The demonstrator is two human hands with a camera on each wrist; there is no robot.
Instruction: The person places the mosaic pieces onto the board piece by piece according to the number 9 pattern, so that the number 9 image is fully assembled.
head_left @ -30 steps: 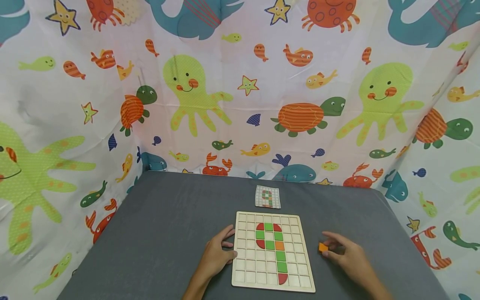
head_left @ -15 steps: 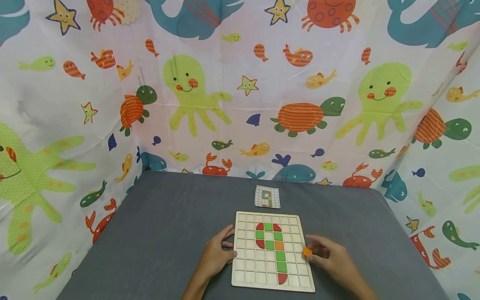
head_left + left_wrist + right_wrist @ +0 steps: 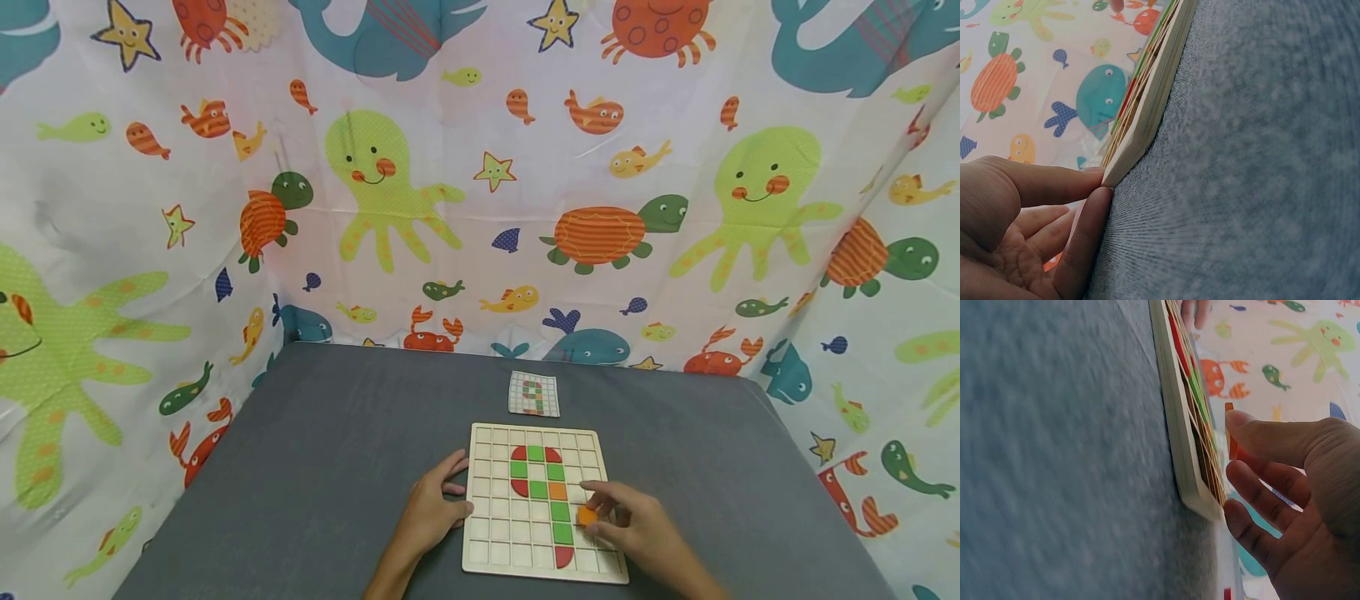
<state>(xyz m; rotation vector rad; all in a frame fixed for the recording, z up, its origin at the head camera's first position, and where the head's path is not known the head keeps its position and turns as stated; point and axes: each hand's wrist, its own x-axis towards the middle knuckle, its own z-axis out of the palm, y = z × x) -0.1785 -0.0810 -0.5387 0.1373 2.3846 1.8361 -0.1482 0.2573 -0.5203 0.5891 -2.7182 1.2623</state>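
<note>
My left hand (image 3: 433, 510) holds the left edge of a pale wooden grid board (image 3: 500, 530); in the left wrist view its thumb and a finger pinch the board's rim (image 3: 1138, 134). Between thumb and fingers of my right hand (image 3: 633, 527) is an orange square tile (image 3: 587, 516). That hand hovers over the board's right side, right of the green tiles. In the right wrist view the tile (image 3: 1231, 432) stands apart from the board's surface. Set in the grid are red rounded tiles (image 3: 564, 556), green square tiles (image 3: 562, 533) and one orange square tile (image 3: 557, 491), forming a 9-like figure.
A small printed card (image 3: 533, 394) with a coloured grid pattern lies behind the board. The dark grey tabletop (image 3: 360, 433) surrounds both. A white curtain (image 3: 465, 275) printed with sea animals encloses the back and sides.
My right hand has moved left with the orange tile, from the table beside the board to above its right columns. The left hand and the board have stayed put.
</note>
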